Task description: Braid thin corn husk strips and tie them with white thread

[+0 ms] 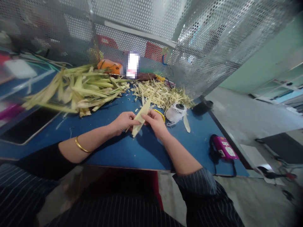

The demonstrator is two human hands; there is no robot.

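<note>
Between my two hands, over the blue table, is a pale corn husk (141, 118), its pointed end tilted up and away from me. My left hand (124, 122) pinches its left edge near the wide end. From the other side, my right hand (155, 121) grips it with the thumb lying on top. Just behind the right hand a yellow curved loop (159, 114) shows; most of it is hidden, and I cannot tell whether the hand touches it. A spool of white thread (175, 113) stands to the right, and a single husk piece (187, 123) lies beside it.
A heap of whole husks (87, 88) spreads at the back left, and a pile of shredded strips (163, 93) at the back centre. Behind stands a perforated metal screen (142, 22). A purple box with a black strap (224, 147) sits near the table's right edge.
</note>
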